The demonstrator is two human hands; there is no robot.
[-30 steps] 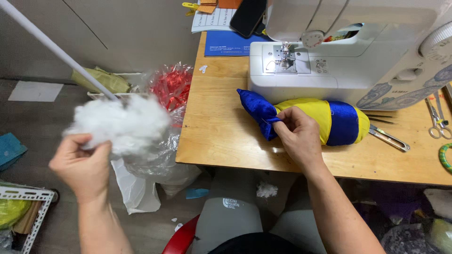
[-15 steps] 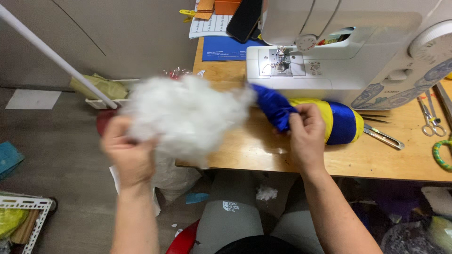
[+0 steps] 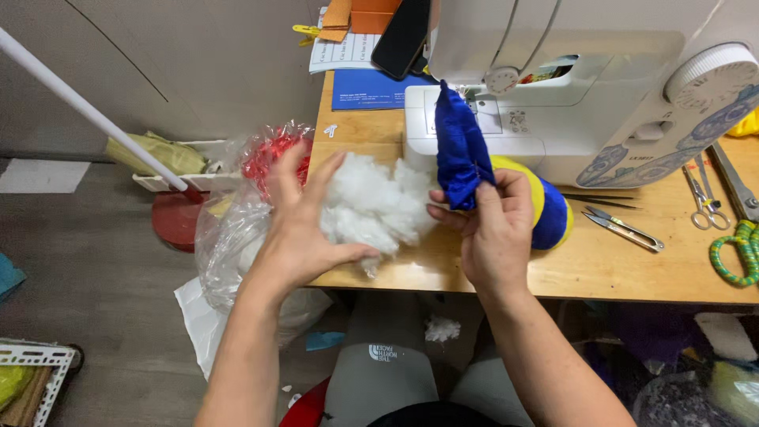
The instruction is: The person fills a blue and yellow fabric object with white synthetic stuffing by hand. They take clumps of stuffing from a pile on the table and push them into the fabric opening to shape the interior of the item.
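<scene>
A clump of white stuffing (image 3: 371,204) sits at the front edge of the wooden table (image 3: 632,273), pressed against the open end of a blue and yellow fabric toy (image 3: 474,170). The left hand (image 3: 304,225) cups the stuffing from its nine o'clock side, fingers spread wide and thumb hooked under the fluff. The right hand (image 3: 494,229) pinches the blue fabric near the opening between thumb and fingers, holding that end lifted upright while the yellow and blue body lies on the table behind the hand.

At twelve o'clock from the toy stands a white sewing machine (image 3: 585,103). At three o'clock lie small thread snips (image 3: 624,228), then scissors (image 3: 700,198), with a green cord (image 3: 735,253) near the table's right end. At nine o'clock from the stuffing, off the table's edge, hangs a clear plastic bag (image 3: 233,237) with something red (image 3: 273,154) behind it. A white pole (image 3: 91,115) slants across at ten o'clock. A blue folder (image 3: 368,88) and a dark phone (image 3: 402,38) lie at eleven o'clock.
</scene>
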